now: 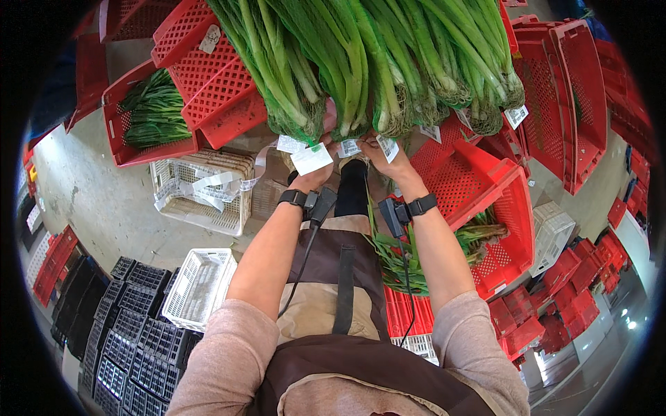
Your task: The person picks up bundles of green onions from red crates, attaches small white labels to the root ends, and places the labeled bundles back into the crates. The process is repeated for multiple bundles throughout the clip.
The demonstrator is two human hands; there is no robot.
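Note:
Large green onions [346, 67] with rooted white ends lie side by side in green net sleeves, roots towards me. At the root end of a middle bundle, my left hand [318, 176] and my right hand [389, 162] pinch a small white printed label [349, 148] from either side. A larger blank-faced white tag [310, 159] hangs in front of my left fingers and hides part of them. Another printed label [387, 148] overlaps the back of my right hand. Further labels [516, 116] hang from bundles at the right.
A white crate [244, 208] at left holds a tangled label strip [216, 187]. Red crates [213, 78] stand on both sides, one with leafy greens [156, 112]. Close by my right forearm, a tilted red crate [512, 229] holds more stalks. Black crates [140, 322] are stacked lower left.

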